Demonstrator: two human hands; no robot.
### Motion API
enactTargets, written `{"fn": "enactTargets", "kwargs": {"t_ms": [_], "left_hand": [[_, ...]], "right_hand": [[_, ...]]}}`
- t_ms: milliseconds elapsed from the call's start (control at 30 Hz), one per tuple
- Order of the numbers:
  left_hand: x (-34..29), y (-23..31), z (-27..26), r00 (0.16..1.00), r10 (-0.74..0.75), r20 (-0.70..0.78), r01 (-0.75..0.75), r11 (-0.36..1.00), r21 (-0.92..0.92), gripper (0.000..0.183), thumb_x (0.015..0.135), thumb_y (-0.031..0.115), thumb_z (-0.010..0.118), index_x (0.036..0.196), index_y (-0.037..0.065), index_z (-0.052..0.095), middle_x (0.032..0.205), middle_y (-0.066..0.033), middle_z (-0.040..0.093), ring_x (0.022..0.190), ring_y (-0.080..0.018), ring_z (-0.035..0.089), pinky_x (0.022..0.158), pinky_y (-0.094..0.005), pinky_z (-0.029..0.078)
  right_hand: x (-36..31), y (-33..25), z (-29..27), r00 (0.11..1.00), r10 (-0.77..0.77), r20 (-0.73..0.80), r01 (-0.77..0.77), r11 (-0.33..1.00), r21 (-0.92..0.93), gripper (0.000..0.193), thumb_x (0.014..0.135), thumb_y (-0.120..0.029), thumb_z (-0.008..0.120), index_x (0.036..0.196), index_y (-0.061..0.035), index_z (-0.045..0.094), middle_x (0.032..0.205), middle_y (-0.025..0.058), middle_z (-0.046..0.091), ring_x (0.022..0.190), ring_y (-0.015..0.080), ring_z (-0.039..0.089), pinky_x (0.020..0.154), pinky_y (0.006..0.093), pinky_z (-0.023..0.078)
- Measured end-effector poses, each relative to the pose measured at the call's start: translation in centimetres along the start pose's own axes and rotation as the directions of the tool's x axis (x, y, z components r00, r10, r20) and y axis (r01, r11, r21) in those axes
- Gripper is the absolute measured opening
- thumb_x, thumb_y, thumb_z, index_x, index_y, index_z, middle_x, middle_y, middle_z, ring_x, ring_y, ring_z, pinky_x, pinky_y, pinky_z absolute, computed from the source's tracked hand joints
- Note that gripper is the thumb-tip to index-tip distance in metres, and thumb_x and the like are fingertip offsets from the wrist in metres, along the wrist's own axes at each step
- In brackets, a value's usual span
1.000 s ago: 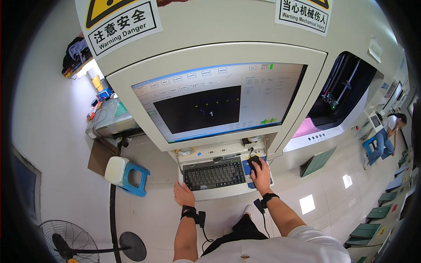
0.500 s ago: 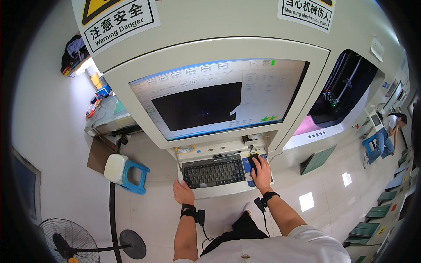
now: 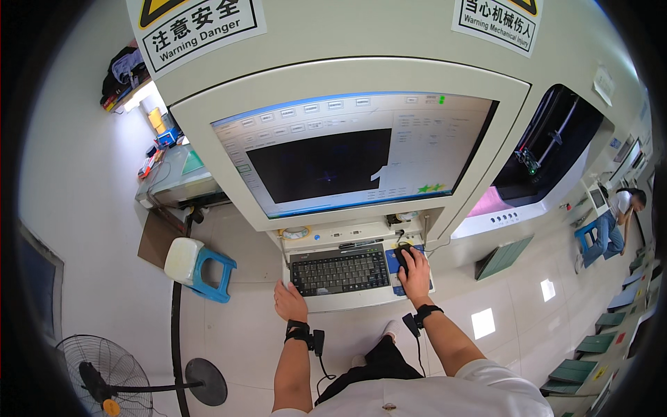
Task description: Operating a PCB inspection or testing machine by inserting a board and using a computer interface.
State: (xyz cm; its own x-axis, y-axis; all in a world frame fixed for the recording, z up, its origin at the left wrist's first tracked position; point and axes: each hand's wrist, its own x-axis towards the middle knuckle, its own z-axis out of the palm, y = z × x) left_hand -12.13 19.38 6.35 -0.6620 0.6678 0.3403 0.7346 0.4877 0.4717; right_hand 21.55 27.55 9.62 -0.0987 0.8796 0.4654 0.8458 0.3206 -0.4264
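Note:
My right hand lies curled over a black computer mouse, which sits on a blue mouse pad. My left hand rests against the left front corner of the pull-out tray, its fingers apart and nothing seen in them. Just beside it on the tray is a black keyboard, with a dark pen along its back edge. Above the tray, a monitor set in a cream machine cabinet displays a software window with a large black area. Both wrists wear black straps with small cabled devices.
Left stand a blue stool with a pale seat, a floor fan and a cluttered bench. A lit machine window is at right, with a green panel leaning below. Farther right, a person sits on a blue stool.
The view has shifted slightly, so the cabinet and monitor appear a little farther right. Both hands keep their places on the mouse and at the tray corner.

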Motion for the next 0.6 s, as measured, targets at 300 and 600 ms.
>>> {"fn": "enactTargets", "kwargs": {"t_ms": [300,600], "left_hand": [[0.13,-0.48,0.37,1.0,0.005,-0.015,-0.004,1.0,0.017,0.04,0.103,0.035,0.042,0.128,0.005,0.053,0.126,-0.0131,0.061,0.113,-0.0325,0.059,0.089,-0.0449,0.048],[0.17,0.19,0.34,0.996,-0.05,0.068,0.052,0.999,-0.017,0.039,0.102,0.03,0.046,0.13,0.003,0.053,0.127,-0.0166,0.06,0.116,-0.0356,0.058,0.093,-0.0473,0.046]], "right_hand": [[0.02,-0.32,0.25,1.0,0.014,0.0,-0.014,1.0,0.004,0.056,0.08,-0.013,0.065,0.135,-0.0139,0.054,0.14,0.0137,0.048,0.131,0.0393,0.043,0.11,0.0494,0.036],[-0.16,0.08,0.16,0.995,0.071,-0.067,-0.074,0.996,-0.042,0.055,0.079,-0.015,0.067,0.132,-0.0103,0.054,0.136,0.0183,0.048,0.124,0.0395,0.046,0.105,0.0506,0.037]]}}
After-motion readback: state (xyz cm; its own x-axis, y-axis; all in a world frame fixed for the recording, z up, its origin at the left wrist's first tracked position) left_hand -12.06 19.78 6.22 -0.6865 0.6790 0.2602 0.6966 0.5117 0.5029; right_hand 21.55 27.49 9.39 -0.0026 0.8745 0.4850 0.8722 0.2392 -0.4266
